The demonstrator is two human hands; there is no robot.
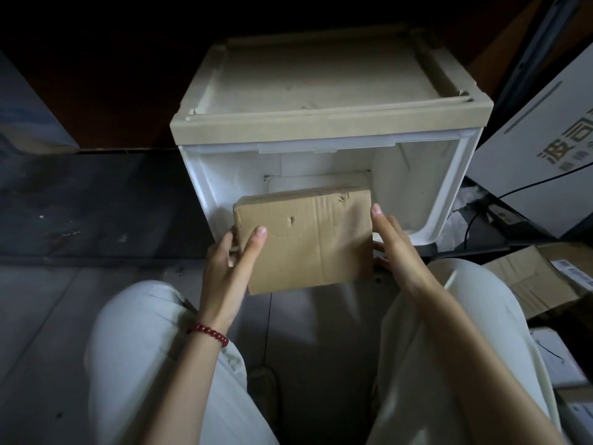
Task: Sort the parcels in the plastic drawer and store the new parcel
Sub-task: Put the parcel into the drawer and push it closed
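Head view looks down on a person crouching in front of a white drawer point(417, 181) that is pulled open. Both hands hold a brown parcel point(305, 242) over the drawer's near edge, with its far end above the inside. The left hand point(229, 264) grips the parcel's side at 9 o'clock. Its thumb lies flat on top, and its fingers curl round the edge and underneath. The right hand point(396, 248) grips the side at 3 o'clock, with the thumb along the edge and the fingers tucked below. A red bracelet point(208, 334) sits on the left wrist. Inside the drawer, at 12 o'clock from the parcel, a flat white thing point(317, 183) lies on the floor. It may be another parcel, but I cannot be sure. More boxes point(532, 284) lie on the ground at 3 o'clock. I think this is the storing step, with the parcel going in. Next it needs to move toward 12 o'clock and go down flat, on the white thing or beside it. Then both hands must let go. The hands should keep it level so a corner does not catch the drawer wall.
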